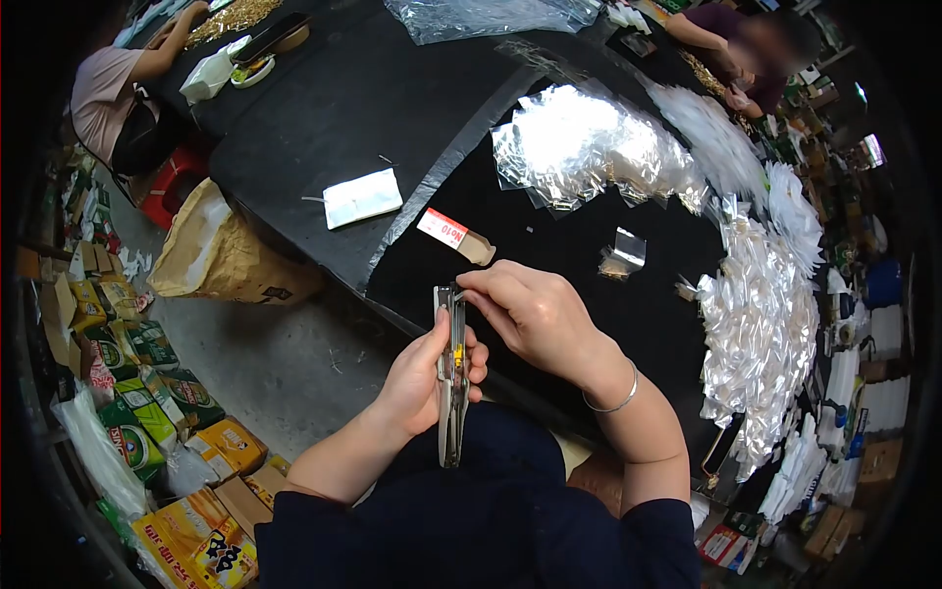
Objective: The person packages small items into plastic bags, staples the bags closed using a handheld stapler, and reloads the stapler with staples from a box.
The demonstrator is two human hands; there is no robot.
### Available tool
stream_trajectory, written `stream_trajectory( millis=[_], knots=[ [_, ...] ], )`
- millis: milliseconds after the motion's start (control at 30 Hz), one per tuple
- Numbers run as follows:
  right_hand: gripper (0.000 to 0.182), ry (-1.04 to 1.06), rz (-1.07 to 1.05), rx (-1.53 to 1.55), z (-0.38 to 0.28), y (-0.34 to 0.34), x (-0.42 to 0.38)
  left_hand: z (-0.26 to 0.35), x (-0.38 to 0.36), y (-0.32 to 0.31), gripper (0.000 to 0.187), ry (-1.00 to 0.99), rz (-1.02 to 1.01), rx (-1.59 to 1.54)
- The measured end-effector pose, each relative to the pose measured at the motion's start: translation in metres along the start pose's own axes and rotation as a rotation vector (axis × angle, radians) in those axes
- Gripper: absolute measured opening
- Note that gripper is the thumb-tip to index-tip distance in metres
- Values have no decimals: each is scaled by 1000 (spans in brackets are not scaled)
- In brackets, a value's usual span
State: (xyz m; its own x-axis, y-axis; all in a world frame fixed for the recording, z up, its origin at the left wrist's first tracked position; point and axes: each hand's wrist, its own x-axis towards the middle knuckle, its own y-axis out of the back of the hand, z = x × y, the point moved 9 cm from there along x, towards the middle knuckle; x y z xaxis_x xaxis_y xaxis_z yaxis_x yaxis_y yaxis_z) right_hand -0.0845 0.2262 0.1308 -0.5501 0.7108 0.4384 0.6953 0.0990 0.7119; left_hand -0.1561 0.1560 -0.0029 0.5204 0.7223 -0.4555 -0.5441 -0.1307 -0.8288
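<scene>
Metal stapler (pixel 451 378) is held upright over lap, left hand (pixel 422 378) closed around it. Right hand (pixel 535 314) pinches at its top end, near bench (pixel 392 128) edge. Staple loading is judged in hand; staple box (pixel 454 235) lies close, next move calls for careful seating of strip.

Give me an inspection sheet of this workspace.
Surface: black table, covered in dark sheeting.
Job's things: opened stapler, held upright; staple box on the table behind it.
Clutter: clear bags heaped; white packet.
Hands: left hand grips the stapler; right hand pinches at its top end.
Cables: nothing seen.
Surroundings: brown sack, printed cartons on the floor; two other people at the far side.
</scene>
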Motion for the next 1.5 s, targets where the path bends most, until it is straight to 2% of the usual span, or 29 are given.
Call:
stream_trajectory(
  millis=[167, 333, 533, 700, 800, 967, 1100, 1200, 1233, 1333, 1400, 1500],
  knots=[
    [16, 8, -4, -53, -1, -3, -3, -3, 2, 2, 46, 2, 6, 5],
    [31, -49, -62, -88, 5, -9, -6, -4, 1, -1, 46, 15, 29, 28],
    [56, -222, -181, -60, 21, -11, -18, -2, 6, -2, 45, 75, -81, -159],
    [59, -211, -123, -20, 22, -6, -22, -5, 9, -8, 46, 95, -112, -185],
    [60, -202, -248, -66, 22, -17, -24, -9, 10, -11, 46, 117, -106, -188],
    [61, -219, -260, -70, 17, -15, -30, -8, 11, -13, 45, 109, -111, -204],
    [56, -261, -102, 17, 14, 6, -34, -6, 16, -14, 43, 121, -131, -351],
    [52, -75, -56, -65, -23, 21, -40, 1, 24, -18, 42, 76, -118, -478],
    [52, -76, -53, -69, -28, 18, -47, 3, 27, -20, 41, 59, -112, -543],
    [49, 151, 52, -74, -63, 16, -72, -4, 34, -22, 43, 90, -28, -447],
    [50, 110, 102, -37, -58, 29, -81, -14, 38, -34, 44, 131, -3, -392],
    [52, 62, 208, 80, -49, 54, -92, -28, 31, -48, 49, 193, 42, 138]
  ],
)
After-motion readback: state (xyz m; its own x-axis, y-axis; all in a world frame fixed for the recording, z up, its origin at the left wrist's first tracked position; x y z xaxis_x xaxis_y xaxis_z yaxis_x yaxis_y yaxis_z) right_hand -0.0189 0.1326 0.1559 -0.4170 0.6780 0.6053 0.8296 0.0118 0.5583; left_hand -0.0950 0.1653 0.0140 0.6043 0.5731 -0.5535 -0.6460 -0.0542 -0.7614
